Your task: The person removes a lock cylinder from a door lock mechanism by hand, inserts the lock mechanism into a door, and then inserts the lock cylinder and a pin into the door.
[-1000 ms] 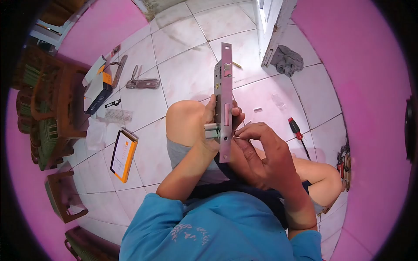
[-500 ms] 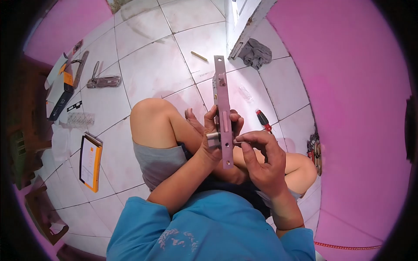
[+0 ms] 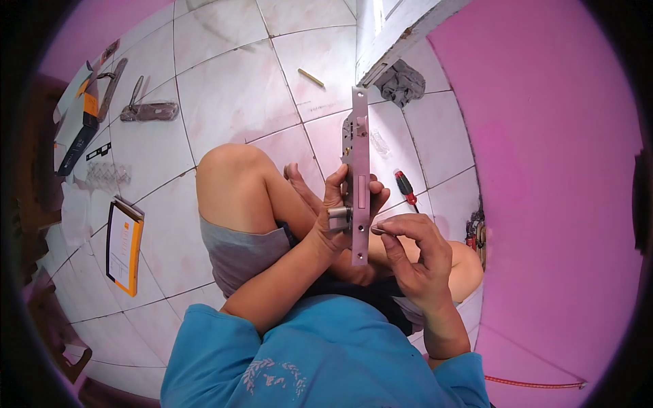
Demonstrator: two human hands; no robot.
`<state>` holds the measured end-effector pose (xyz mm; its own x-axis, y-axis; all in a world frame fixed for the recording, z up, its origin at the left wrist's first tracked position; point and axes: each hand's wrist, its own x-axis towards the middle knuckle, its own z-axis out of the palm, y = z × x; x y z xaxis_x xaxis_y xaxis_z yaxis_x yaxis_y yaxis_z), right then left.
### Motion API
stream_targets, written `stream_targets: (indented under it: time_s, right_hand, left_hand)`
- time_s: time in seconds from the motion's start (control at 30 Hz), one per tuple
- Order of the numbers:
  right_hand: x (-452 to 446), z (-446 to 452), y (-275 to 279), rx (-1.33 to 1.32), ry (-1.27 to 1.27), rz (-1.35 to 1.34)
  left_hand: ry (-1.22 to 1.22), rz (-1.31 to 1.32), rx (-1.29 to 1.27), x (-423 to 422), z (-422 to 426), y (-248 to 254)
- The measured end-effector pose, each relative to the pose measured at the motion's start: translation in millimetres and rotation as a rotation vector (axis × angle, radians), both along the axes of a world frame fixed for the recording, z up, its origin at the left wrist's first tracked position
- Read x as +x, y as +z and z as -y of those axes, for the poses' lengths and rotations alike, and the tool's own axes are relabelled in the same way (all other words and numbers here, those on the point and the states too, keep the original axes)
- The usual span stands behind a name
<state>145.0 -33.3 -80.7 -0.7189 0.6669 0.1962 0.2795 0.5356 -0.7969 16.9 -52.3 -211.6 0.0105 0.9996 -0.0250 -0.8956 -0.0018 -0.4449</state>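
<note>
My left hand [image 3: 332, 221] is wrapped round a mortise lock [image 3: 361, 156], held upright with its long faceplate toward me. A silver lock cylinder [image 3: 338, 218] sticks out of the lock's left side, beside my left palm. To the right of the faceplate, my right hand [image 3: 420, 255] is closed in a pinch. A small metal piece [image 3: 377, 230] shows at its fingertips, close to the lock's side; its kind is too small to make out, and whether it touches the lock cannot be told.
A red-and-black screwdriver [image 3: 406, 188] lies on the tiles to the right, near the pink wall [image 3: 544, 170]. Ahead stand a white door [image 3: 391, 44] and a grey cloth [image 3: 401, 85]. At left lie a door handle plate [image 3: 153, 111], a strike plate [image 3: 98, 151] and an orange-edged box [image 3: 124, 246].
The lock sits slightly further right in view, turned a little so more of its case shows. My right fingertips have drawn slightly away from the lock. The view has shifted a little.
</note>
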Motion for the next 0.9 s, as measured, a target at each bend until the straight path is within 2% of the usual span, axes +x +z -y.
stream_targets:
  time_s: [0.23, 0.33, 0.4, 0.5, 0.57, 0.63, 0.67, 0.73, 0.9]
  right_hand:
    - [-0.4, 0.0, 4.0, -0.010, -0.039, 0.084]
    - [0.2, 6.5, 1.4, -0.043, -0.060, 0.000]
    - [0.2, 6.7, -7.0, -0.161, -0.157, -0.071]
    - [-7.6, 3.7, -1.0, -0.012, -0.086, 0.010]
    - [-7.6, 5.0, -3.2, -0.096, -0.128, -0.025]
    - [-8.8, 6.1, 1.2, 0.044, -0.049, 0.036]
    - [-7.5, 6.5, 0.1, 0.042, -0.053, 0.038]
    - [-5.9, 5.1, -3.5, 0.024, -0.086, 0.056]
    - [-7.1, 6.5, 1.2, 0.053, -0.044, 0.053]
  left_hand:
    - [-0.070, -0.048, -0.154, 14.1, 4.9, -12.3]
    - [-0.076, -0.062, -0.186, 13.7, 6.3, -12.0]
    - [-0.085, -0.065, -0.128, 13.9, 6.0, -11.3]
    - [-0.100, -0.126, -0.075, 15.6, 9.9, -13.1]
    - [-0.108, -0.190, -0.056, 15.6, 6.1, -13.2]
    - [-0.092, -0.128, -0.071, 18.5, 9.4, -14.4]
    - [-0.096, -0.126, -0.073, 19.2, 9.7, -16.2]
    - [-0.180, 0.055, -0.015, 17.6, 7.3, -19.6]
    - [-0.142, -0.003, -0.028, 19.9, 6.7, -20.2]
